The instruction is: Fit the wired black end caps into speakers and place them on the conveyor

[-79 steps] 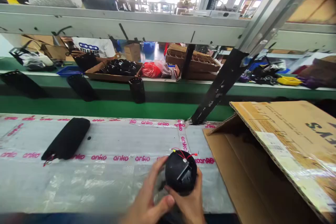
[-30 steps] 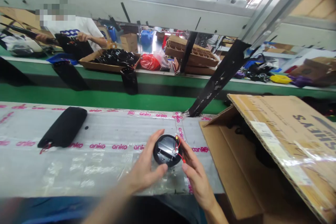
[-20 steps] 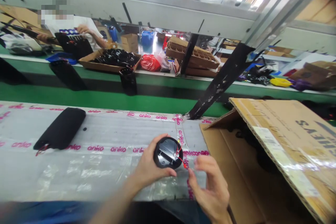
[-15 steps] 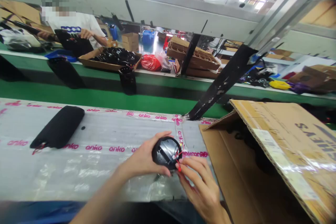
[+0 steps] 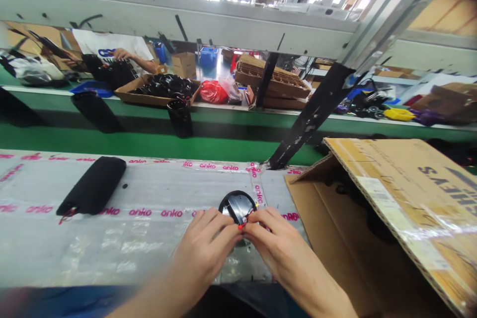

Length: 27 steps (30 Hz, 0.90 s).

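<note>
A round black part with a shiny inner plate and thin red wires stands on the plastic-covered bench. My left hand and my right hand meet over its near side. The fingertips of both hands pinch the red wire ends at the part's rim. Most of the part's body is hidden behind my fingers. A long black fabric-covered cylinder lies on the bench to the left, away from both hands.
An open cardboard box lies on its side at the right. Beyond the bench runs a green conveyor with black cylinders standing on it. A person in a white shirt works across it beside trays of black parts.
The round part went from held up in both hands to resting on the bench. My right hand drew off, then came back, and both hands now pinch the red wires.
</note>
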Each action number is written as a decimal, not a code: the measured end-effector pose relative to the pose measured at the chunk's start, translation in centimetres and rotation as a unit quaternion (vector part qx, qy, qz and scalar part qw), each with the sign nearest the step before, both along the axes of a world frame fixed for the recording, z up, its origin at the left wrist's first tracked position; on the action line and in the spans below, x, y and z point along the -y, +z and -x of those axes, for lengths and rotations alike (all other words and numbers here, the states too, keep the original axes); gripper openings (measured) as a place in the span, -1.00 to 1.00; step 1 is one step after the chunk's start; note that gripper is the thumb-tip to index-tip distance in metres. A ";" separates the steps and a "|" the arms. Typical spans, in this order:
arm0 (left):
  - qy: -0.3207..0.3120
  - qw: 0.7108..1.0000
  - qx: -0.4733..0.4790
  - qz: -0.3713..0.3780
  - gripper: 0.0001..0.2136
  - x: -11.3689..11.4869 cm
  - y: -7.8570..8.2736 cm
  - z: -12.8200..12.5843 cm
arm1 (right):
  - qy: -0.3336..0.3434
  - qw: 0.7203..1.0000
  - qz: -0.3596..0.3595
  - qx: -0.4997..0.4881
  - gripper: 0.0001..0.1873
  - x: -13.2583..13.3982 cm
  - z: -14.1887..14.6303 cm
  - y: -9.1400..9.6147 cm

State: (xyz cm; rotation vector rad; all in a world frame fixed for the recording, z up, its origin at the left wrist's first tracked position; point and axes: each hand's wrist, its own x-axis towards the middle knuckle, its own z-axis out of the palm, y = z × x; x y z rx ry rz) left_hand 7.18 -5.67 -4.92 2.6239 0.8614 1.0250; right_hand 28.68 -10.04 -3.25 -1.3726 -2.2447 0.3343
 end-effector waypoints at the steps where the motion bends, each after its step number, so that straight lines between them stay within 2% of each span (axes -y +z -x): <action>1: 0.002 1.000 -0.021 -0.011 -0.88 -0.1 0.3 0.0 | 0.003 1.000 -0.005 0.008 -0.81 -0.1 -0.1 0.0; 7: -0.011 0.991 -0.121 -0.055 -0.74 -0.4 1.4 0.2 | -0.005 0.995 -0.066 0.070 -0.88 -0.4 0.1 0.1; 10: -0.025 0.989 -0.131 -0.066 -0.76 -0.6 1.5 0.4 | -0.017 0.996 -0.075 0.040 -0.90 -0.1 0.3 -0.4; 15: -0.047 0.986 -0.143 -0.068 -0.77 -1.0 1.2 0.3 | -0.003 0.998 -0.048 -0.041 -0.87 -0.1 -0.1 -1.4; 19: -0.089 0.985 -0.140 -0.038 -0.77 -1.8 1.6 0.4 | 0.011 1.000 0.009 -0.019 -0.87 -0.6 -0.6 -0.5; 22: -0.144 0.980 -0.129 0.049 -0.80 -3.7 3.1 1.0 | 0.024 1.000 0.017 0.002 -0.89 -0.9 -0.7 0.2; 23: -0.145 0.978 -0.121 0.086 -0.79 -4.6 3.9 1.2 | 0.027 1.000 0.012 0.005 -0.89 -1.0 -0.6 0.3; 25: -0.099 0.977 -0.130 0.135 -0.77 -6.8 5.5 1.1 | 0.027 1.000 -0.001 0.012 -0.88 -1.1 -0.5 0.4; 27: -0.040 0.972 -0.188 0.136 -0.73 -9.0 7.2 0.6 | 0.025 0.999 -0.011 0.019 -0.88 -1.3 -0.5 0.4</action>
